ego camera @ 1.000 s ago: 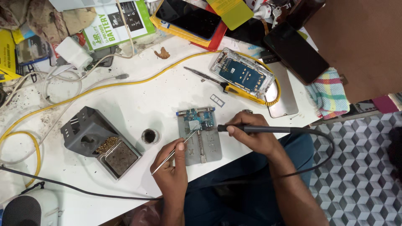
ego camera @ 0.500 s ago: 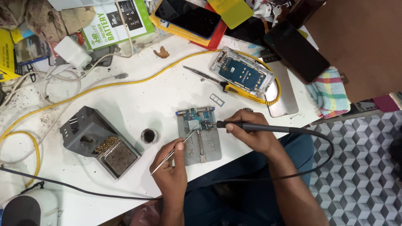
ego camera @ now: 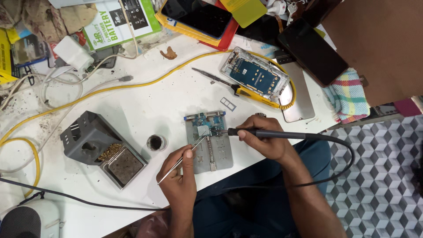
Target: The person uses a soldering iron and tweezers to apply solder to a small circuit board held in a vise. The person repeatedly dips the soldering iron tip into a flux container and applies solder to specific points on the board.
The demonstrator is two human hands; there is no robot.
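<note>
Steel tweezers (ego camera: 183, 159) are pinched in the left hand (ego camera: 179, 184), tips on the small circuit board (ego camera: 206, 124) clamped atop a grey metal holder plate (ego camera: 210, 147) near the desk's (ego camera: 132, 105) front edge. Right hand (ego camera: 264, 140) has its grip closed around a black soldering iron (ego camera: 273, 134), tip touching the board.

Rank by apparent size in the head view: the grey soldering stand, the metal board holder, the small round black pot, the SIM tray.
1. grey soldering stand
2. metal board holder
3. small round black pot
4. SIM tray, close to the pot in size, so that order is unsure.
</note>
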